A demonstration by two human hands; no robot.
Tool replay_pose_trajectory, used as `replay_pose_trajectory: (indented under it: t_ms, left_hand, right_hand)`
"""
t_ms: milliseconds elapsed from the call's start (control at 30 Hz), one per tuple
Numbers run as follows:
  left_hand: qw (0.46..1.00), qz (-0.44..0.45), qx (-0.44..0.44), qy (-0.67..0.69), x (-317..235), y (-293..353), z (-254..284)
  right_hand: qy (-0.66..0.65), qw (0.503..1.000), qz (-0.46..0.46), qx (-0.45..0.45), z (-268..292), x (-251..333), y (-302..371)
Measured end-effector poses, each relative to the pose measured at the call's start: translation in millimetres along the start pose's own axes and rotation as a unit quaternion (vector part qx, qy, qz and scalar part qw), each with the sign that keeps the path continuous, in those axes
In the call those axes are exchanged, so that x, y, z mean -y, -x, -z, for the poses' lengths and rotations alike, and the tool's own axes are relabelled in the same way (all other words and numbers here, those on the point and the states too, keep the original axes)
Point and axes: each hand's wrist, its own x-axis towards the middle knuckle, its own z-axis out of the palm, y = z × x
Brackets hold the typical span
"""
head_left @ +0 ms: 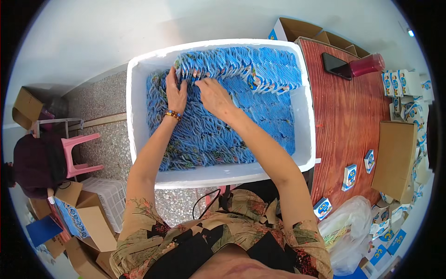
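Note:
A white foam box (308, 121) holds many thin blue-and-white striped packets (265, 116), packed upright in dense rows. An upper row of packets (241, 60) lies along the far side, its printed faces showing at the near edge. At the left end of that row, my left hand (176, 96), with a beaded bracelet, grips packets between thumb and fingers. Just to its right is my right hand (214, 97), fingers bent and closed on the near edge of the same row. Its fingertips are partly hidden among the packets.
Right of the box, a red wood-grain table (337, 121) bears a phone (337, 65), a dark red bottle (367, 65), small boxes (349, 177) and a clear plastic bag (350, 223). A pink stool (74, 156) and cardboard boxes (95, 225) stand at left. A wall rises behind.

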Motion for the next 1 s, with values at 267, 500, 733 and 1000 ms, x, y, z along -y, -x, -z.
replay_pose_trajectory:
  t_ms: [267, 500, 733, 1000]
  left_hand:
    - [0.990, -0.001, 0.005, -0.138, -12.1, 3.6, -12.8]
    - [0.986, -0.076, -0.003, -0.146, -6.7, 3.6, -15.9]
    - [0.946, -0.302, -0.063, -0.103, -91.2, 19.5, -23.2]
    - [0.809, -0.448, 0.367, 0.100, -317.3, 152.3, -205.5]
  right_hand:
    - [0.009, 0.998, 0.055, -0.034, 5.9, -3.7, -4.0]
    - [0.022, 0.992, -0.006, 0.127, 56.4, -5.2, 68.1]
    - [-0.063, 0.997, -0.014, -0.047, 118.8, 4.4, 185.7]
    - [-0.159, 0.845, -0.235, -0.453, 162.2, 22.5, 403.1]
